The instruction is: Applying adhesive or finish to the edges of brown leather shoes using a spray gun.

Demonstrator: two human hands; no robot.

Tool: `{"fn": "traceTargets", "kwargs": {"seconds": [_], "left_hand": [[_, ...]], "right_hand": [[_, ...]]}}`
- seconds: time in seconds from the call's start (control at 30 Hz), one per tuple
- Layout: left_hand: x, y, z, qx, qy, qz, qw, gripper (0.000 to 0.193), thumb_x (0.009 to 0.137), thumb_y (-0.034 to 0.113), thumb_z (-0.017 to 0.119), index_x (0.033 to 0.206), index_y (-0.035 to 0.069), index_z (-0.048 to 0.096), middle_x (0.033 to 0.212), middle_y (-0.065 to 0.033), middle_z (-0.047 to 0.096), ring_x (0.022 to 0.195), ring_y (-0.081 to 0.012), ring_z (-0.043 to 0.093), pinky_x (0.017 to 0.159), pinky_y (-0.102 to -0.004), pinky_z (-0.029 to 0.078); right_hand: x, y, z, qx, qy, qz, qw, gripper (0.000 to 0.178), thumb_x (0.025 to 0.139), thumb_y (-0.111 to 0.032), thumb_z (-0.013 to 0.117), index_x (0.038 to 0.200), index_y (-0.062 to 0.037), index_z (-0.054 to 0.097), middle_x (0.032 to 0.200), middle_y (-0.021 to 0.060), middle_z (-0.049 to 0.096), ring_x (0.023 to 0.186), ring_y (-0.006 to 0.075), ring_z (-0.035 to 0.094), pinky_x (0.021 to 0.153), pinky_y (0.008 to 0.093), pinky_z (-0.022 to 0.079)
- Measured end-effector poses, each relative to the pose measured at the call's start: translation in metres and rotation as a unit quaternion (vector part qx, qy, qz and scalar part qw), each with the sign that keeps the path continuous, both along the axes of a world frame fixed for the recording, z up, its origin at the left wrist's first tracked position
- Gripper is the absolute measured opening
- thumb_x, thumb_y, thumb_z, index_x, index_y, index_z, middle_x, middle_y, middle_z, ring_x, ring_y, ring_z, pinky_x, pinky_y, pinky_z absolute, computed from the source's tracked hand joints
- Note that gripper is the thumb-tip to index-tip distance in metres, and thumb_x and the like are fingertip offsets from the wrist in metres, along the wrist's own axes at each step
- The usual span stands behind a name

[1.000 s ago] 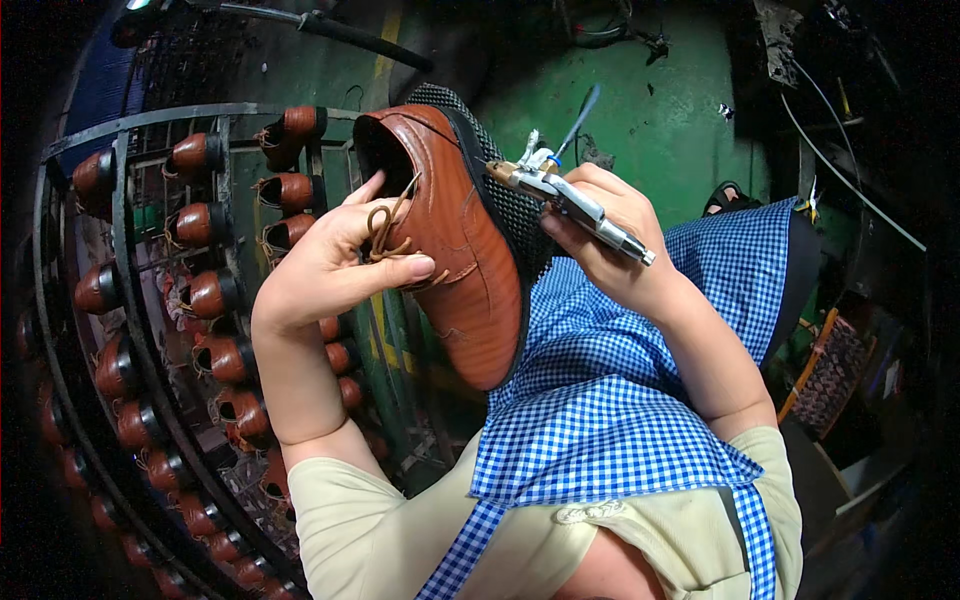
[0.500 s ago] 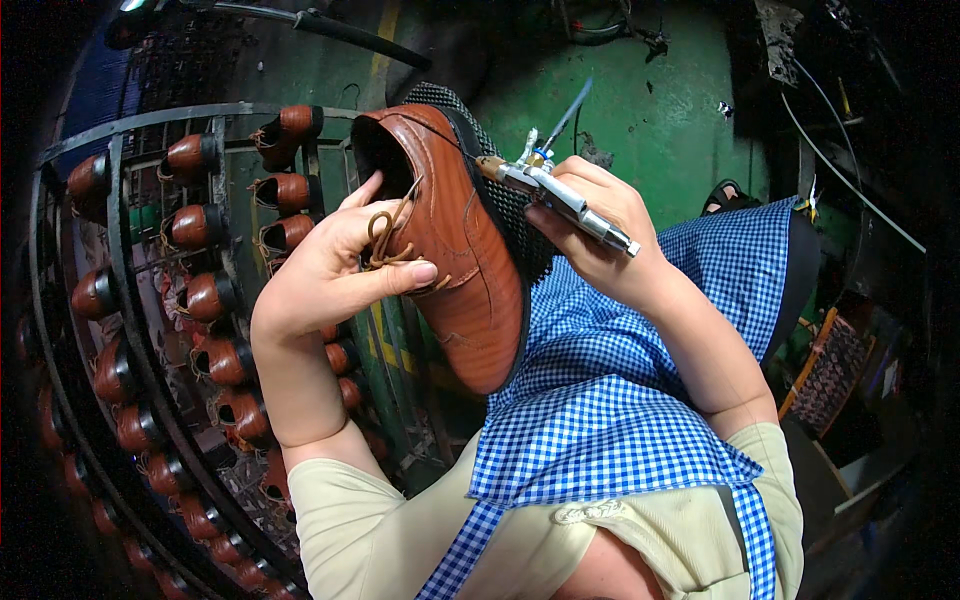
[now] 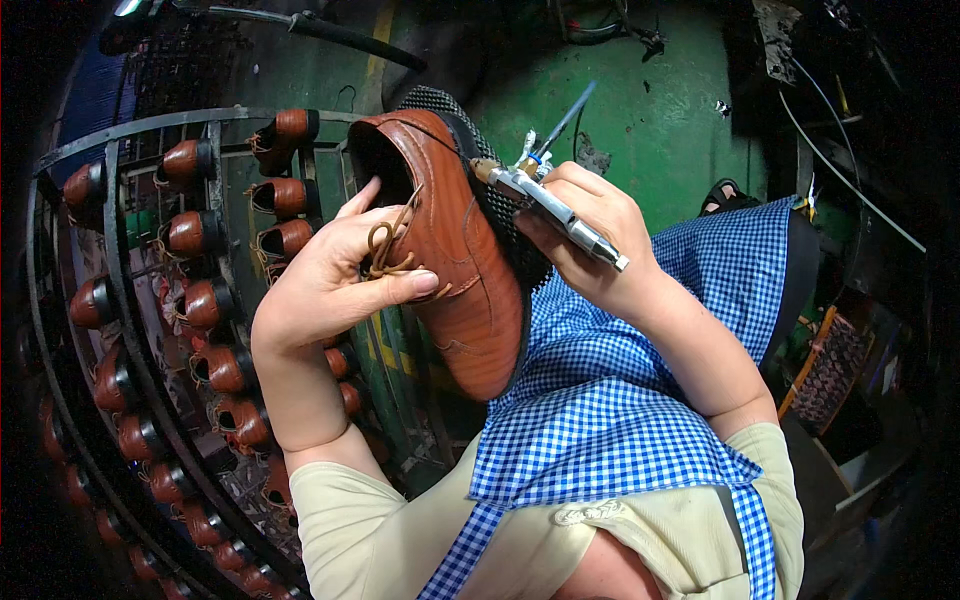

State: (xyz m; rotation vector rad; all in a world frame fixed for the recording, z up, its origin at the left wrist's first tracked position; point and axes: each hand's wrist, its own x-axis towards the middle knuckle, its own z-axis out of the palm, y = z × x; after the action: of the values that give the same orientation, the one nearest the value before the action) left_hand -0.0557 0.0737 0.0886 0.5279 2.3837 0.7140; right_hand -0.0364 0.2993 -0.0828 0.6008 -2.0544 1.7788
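Left grip [image 3: 345,265] grasping brown shoe [image 3: 465,275], right grip [image 3: 590,235] clasping silver tool [image 3: 548,204], racked shoes [image 3: 195,233] at left

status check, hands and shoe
Left hand holding brown shoe. Right hand gripping metal tool, tip near shoe. Shoe rack off left, not blocking tool.

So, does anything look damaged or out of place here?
Mainly a dark blotch on the green floor, beyond the metal tool: it stands out against the green. Stain or wear, I can't tell. The brown shoe shows no obvious damage.
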Motion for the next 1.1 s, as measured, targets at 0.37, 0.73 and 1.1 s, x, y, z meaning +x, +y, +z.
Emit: {"fn": "traceTargets", "kwargs": {"seconds": [0.37,0.73,1.1], "left_hand": [[0.001,0.003,0.001,0.004,0.004,-0.006,1.000,0.022,0.084,0.019,0.079,0.095,0.004,0.067,0.108,-0.0040,0.066,0.113,-0.0206,0.062,0.123,-0.0574,0.010],[-0.004,-0.008,-0.003,0.027,0.028,-0.055,0.998,0.026,0.080,0.018,0.081,0.090,0.003,0.063,0.099,-0.0066,0.060,0.111,-0.0248,0.059,0.122,-0.0568,0.012],[0.010,-0.021,0.007,-0.023,0.071,-0.178,0.981,0.025,0.077,0.017,0.083,0.081,0.006,0.060,0.079,-0.0055,0.049,0.088,-0.0283,0.056,0.115,-0.0498,0.027]], "right_hand": [[-0.032,-0.008,-0.010,-0.044,-0.007,0.000,0.999,0.016,0.083,-0.012,0.077,0.092,-0.0053,0.066,0.083,0.0126,0.060,0.073,0.0338,0.061,0.064,0.0401,0.050],[-0.032,0.000,-0.072,0.100,-0.118,-0.056,0.986,0.013,0.089,-0.016,0.071,0.096,-0.0059,0.066,0.091,0.0112,0.061,0.080,0.0340,0.063,0.068,0.0408,0.050],[-0.007,0.039,-0.034,-0.058,-0.189,0.100,0.975,0.022,0.102,-0.020,0.056,0.112,-0.0010,0.061,0.103,0.0070,0.065,0.086,0.0175,0.063,0.070,0.0292,0.052]]}}
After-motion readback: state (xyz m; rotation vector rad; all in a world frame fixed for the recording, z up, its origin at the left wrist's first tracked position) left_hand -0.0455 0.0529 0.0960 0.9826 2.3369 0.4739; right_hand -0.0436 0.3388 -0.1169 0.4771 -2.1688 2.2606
